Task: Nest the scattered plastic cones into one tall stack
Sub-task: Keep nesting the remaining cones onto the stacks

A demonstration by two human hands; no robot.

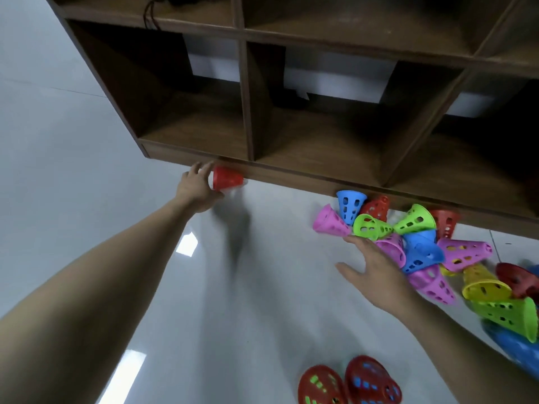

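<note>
Pale glossy floor [87,170] runs up to a dark wooden cubby shelf [250,91]. At its base, the outstretched left hand [196,186] grips a red perforated plastic cone [227,178] lying on its side. To the right, the right hand [376,268] hovers with fingers [354,239] spread wide, touching a loose pile of pink, green, blue, yellow and red cones [420,243]. Two red nested cones [350,383] lie nearer the person.
</note>
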